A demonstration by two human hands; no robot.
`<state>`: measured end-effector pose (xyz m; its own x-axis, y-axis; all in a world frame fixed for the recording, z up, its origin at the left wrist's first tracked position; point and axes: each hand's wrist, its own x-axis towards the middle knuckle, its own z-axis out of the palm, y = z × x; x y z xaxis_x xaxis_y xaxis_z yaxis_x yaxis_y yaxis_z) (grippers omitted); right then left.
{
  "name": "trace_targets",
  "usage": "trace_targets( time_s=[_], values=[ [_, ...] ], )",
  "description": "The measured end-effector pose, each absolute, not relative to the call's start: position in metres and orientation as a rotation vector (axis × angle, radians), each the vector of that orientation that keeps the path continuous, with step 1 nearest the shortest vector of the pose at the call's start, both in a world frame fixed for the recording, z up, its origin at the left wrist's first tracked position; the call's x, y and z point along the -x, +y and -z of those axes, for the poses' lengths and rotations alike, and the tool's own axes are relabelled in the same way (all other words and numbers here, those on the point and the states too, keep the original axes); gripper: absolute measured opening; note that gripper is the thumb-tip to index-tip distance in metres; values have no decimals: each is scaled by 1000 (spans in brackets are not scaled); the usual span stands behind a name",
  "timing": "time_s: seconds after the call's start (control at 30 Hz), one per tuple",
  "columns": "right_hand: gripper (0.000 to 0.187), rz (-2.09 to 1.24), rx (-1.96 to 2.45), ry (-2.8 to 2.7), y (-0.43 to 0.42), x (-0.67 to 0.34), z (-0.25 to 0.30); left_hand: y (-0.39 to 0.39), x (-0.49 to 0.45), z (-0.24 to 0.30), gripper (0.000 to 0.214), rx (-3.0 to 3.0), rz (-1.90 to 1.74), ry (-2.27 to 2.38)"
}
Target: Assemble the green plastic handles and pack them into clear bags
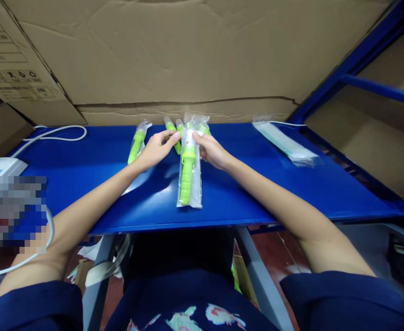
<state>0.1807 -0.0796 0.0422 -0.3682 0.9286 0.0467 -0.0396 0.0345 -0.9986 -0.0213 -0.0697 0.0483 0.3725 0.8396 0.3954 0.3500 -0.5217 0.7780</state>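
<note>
A lime-green stick with a ribbed handle and a clear upper part (187,177) lies inside a clear plastic bag, its handle toward me. My right hand (213,151) is closed on the bag's right side, with the thumb over its upper part. At the bag's upper left, my left hand (161,146) has its thumb and index finger brought together; whether they pinch the bag's edge is not clear. Another bagged green stick (138,145) lies just left of my left hand. Behind my hands are more green sticks (170,125), partly covered.
A stack of flat clear bags (285,142) lies at the right on the blue table (243,197). At the left are a white device (3,168) and a white cable (64,133). Cardboard (188,55) walls the back, and a blue metal frame (378,87) borders the right.
</note>
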Motion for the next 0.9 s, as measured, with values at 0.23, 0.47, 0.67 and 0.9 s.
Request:
trace_targets(
  time_s=[0.23,0.47,0.67,0.9],
  values=[
    [47,-1550,938,-1488,-89,-169,-37,-65,19,-37,59,-1825,-1065,1039],
    [50,-1553,893,-1616,-88,-168,-34,-63,19,-29,43,-1657,-1096,1103],
    [47,-1537,933,-1503,-90,-164,-34,-57,23,-24,20,-1703,-1128,1079],
    [58,-1448,905,-1395,-86,-168,-32,-66,16,-31,16,-1491,-1216,1030]
  ],
)
